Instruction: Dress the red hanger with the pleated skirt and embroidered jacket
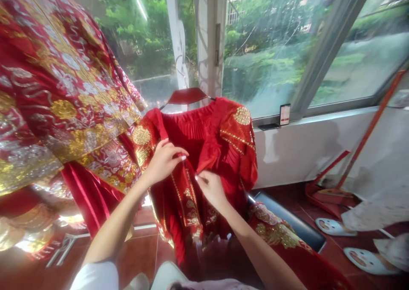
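Note:
A red pleated garment [220, 141] with gold embroidery hangs on a red hanger [187, 96] in front of the window. My left hand [164, 160] pinches a fold of its red cloth near the gold-trimmed front edge. My right hand [211, 188] grips the cloth a little lower and to the right, fingers closed on a pleat. Both forearms reach up from the bottom of the view. The lower part of the garment falls behind my hands.
A large red and gold embroidered robe [57, 94] hangs at the left. A phone [284, 114] stands on the window sill [335, 115]. A black stool [294, 224] holds more red cloth. White slippers [334, 227] and an orange mop handle [370, 128] are at the right.

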{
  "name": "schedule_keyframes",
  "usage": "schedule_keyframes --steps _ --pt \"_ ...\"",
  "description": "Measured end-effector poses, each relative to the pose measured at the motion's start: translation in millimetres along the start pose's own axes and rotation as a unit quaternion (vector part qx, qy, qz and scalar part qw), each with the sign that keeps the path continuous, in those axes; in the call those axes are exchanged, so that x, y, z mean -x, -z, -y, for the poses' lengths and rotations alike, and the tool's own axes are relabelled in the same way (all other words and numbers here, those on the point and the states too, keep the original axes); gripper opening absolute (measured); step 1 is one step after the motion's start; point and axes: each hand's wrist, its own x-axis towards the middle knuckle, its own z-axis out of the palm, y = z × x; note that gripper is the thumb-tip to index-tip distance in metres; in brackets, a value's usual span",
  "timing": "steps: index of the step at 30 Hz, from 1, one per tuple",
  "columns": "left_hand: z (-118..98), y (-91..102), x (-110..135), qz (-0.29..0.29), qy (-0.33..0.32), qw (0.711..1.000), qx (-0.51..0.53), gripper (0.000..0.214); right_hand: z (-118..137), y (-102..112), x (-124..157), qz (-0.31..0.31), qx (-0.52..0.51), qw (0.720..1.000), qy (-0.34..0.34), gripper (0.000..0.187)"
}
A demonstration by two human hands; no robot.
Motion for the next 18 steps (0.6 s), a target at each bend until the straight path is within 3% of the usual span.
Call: schedule_keyframes --steps 4,7,9,10,13,15,17,18 --pt "7.0 7.5 14.2 0.006 0.002 1.0 -0.005 0.016 -47.0 -10.3 32.7 0.08 0.041 0.994 -0.059 0.024" --pt "5.8 8.0 15.3 0.023 -0.012 1.0 -0.007 0.016 -53.0 10.5 33.7 0.083 0.115 0.988 -0.063 0.026" --pt "2.6 8.3 9.6 -0.033 0.004 0.999 0.013 0.021 -35.9 38.2 17.2 -0.002 0.166 0.986 -0.037 0.027" --pt "1.3 8.3 4.5 -0.088 0.03 0.996 0.009 0.028 -22.4 52.8 4.3 -0.074 0.176 0.981 -0.014 0.028" --pt "1.8 4.7 -17.0 -0.273 0.165 0.944 -0.082 0.047 23.8 82.3 -45.6 -0.286 0.156 0.943 0.07 0.032" --pt "6.3 -1.1 -31.4 -0.326 0.232 0.906 -0.14 0.058 46.9 84.9 -79.8 -0.337 0.173 0.921 0.093 0.04" --pt "12.5 -6.2 -39.8 -0.33 0.257 0.895 -0.152 0.059 57.7 80.1 -106.4 -0.335 0.212 0.914 0.088 0.056" --pt "15.9 -7.2 -40.9 -0.326 0.262 0.896 -0.149 0.054 59.0 78.2 -115.4 -0.323 0.231 0.915 0.076 0.056"
